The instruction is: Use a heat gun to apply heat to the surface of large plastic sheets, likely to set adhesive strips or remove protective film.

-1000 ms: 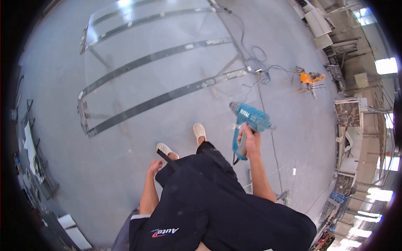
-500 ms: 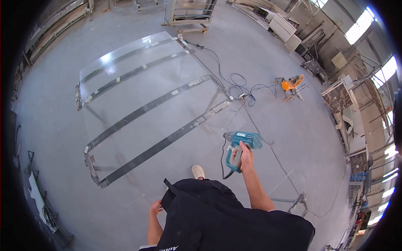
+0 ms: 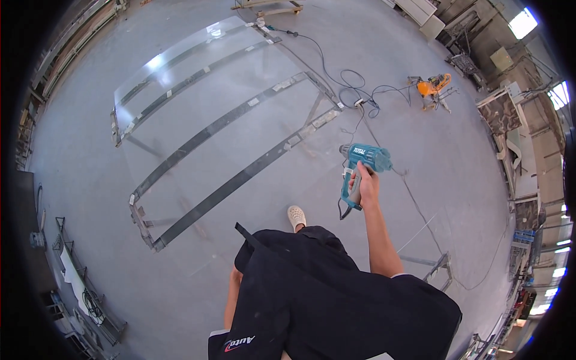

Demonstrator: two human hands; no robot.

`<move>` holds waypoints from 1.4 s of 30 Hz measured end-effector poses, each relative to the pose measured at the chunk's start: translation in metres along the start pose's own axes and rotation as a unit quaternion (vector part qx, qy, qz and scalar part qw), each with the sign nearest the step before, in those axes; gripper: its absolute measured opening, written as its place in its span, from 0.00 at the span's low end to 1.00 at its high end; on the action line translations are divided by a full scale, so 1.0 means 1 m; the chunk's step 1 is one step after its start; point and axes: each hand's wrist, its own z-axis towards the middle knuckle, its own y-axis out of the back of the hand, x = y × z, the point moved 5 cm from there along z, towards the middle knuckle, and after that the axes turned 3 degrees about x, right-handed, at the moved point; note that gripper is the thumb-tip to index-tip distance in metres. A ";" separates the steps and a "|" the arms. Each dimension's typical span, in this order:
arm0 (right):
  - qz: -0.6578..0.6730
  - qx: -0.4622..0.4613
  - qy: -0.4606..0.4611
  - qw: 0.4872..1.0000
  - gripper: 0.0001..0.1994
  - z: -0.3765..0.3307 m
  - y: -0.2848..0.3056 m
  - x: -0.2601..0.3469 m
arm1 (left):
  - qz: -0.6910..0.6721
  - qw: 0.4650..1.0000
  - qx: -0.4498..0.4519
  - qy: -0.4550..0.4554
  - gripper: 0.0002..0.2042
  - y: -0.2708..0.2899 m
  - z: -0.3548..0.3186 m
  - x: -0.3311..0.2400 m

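Nearest the camera hangs a black apron [image 3: 336, 300] that covers most of the person's front. The left forearm drops beside it at the lower left, and the left hand [image 3: 235, 277] is hidden behind the cloth, so its grip cannot be told. One pale shoe [image 3: 296, 216] shows on the grey concrete floor [image 3: 78, 174] just ahead of the apron.

The right hand [image 3: 365, 183] is raised out in front, fingers wrapped tight around the grip of a teal heat gun [image 3: 359, 171]. The tool is pistol-shaped, with a teal body, a pale grey band at the handle and a short dark nozzle pointing left. A black cord hangs from the base of its handle.

Beyond the tool, a long metal frame [image 3: 228, 138] made of parallel flat bars stands low over the floor, with a clear sheet [image 3: 198, 66] lying across it and catching the light. Past its far corner a black cable [image 3: 354, 96] loops over the floor toward an orange power tool [image 3: 433, 87], well apart from the hand. Racks and stacked boards line the walls at the rim.
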 end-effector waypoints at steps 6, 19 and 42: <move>-0.007 0.004 -0.008 1.000 0.17 0.006 0.002 -0.006 | 0.069 0.992 -0.023 -0.107 0.12 -0.008 0.015 -0.009; 0.002 0.010 -0.001 1.000 0.18 0.020 0.005 -0.004 | 0.178 0.962 -0.092 -0.185 0.14 -0.019 0.017 0.007; -0.015 0.029 -0.008 0.999 0.18 0.012 0.007 -0.004 | 0.316 0.931 -0.094 -0.155 0.13 -0.033 0.032 -0.017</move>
